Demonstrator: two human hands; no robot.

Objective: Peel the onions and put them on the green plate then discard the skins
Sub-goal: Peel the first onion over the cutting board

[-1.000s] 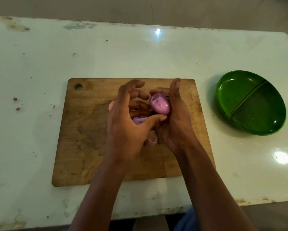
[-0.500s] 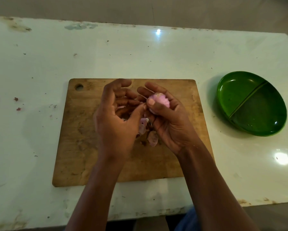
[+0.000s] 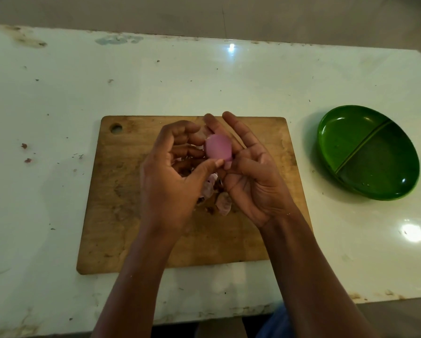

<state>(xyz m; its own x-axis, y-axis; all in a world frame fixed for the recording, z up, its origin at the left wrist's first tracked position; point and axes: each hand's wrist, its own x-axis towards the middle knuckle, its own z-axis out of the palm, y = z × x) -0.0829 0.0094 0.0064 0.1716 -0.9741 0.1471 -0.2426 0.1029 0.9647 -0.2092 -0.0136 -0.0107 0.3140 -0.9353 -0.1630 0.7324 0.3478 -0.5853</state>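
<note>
Hands (image 3: 170,184) (image 3: 253,184) round onion (image 3: 218,148), green plate (image 3: 350,135) apart

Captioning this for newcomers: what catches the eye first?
A pink onion, pinched between the left hand and right hand over the board, at centre. Loose skins lie on the board beneath. A green plate sits on the table, right.

Your board (image 3: 121,215) is bare wood, matt, worn and stained, sitting on a glossy white table (image 3: 58,106) that's scuffed at the edges. The plate (image 3: 345,142) looks like shiny green plastic; your onion (image 3: 218,148) is smooth with a faint sheen, the skins (image 3: 222,203) dry and papery.
</note>
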